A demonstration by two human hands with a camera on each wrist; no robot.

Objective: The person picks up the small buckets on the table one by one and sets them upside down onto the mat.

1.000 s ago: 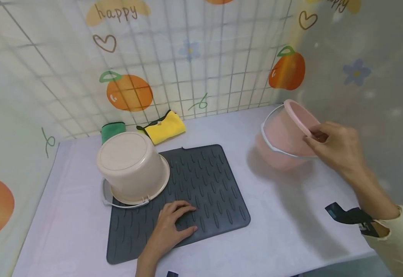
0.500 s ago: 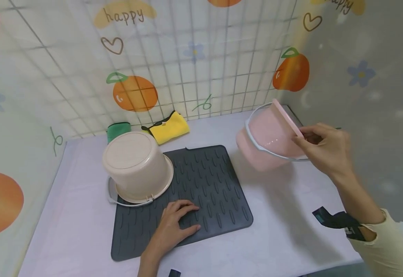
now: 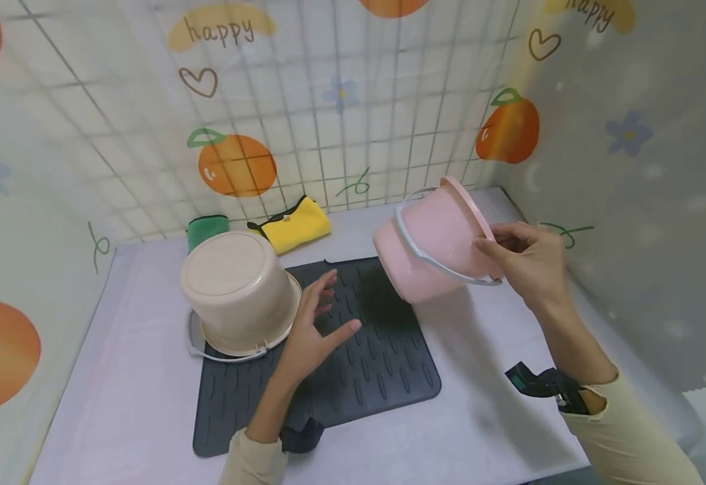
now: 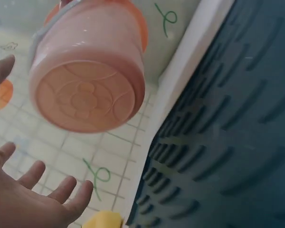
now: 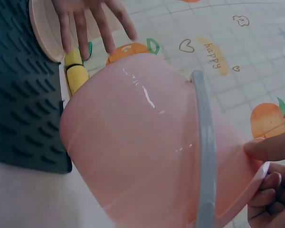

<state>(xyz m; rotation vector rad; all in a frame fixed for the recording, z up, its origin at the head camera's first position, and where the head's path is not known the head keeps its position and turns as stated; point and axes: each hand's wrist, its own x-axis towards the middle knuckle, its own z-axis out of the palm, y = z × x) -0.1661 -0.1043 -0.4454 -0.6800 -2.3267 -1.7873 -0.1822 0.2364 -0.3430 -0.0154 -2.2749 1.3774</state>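
A pink bucket (image 3: pixel 432 242) with a grey-blue handle hangs tilted in the air, its base toward the left, over the right part of the dark ridged mat (image 3: pixel 389 364). The right hand (image 3: pixel 525 263) pinches its rim between thumb and fingers, as the right wrist view also shows at the rim (image 5: pixel 256 185). Above the mat, between the two buckets, the left hand (image 3: pixel 313 330) is raised with fingers spread and holds nothing. In the left wrist view the bucket's patterned base (image 4: pixel 85 97) faces the left hand (image 4: pixel 33 194), apart from it. A beige bucket (image 3: pixel 232 289) stands upside down on the mat's left.
Behind the beige bucket lie a green cloth (image 3: pixel 207 228) and a yellow cloth (image 3: pixel 298 225) with dark edging, near the patterned back wall. The beige bucket's handle (image 3: pixel 226 359) sticks out at its lower left. The white table (image 3: pixel 116 377) surrounds the mat.
The right hand has carried the pink bucket leftward from the table's right side to over the mat's edge. The left hand has lifted off the mat and moved forward, fingers spreading.
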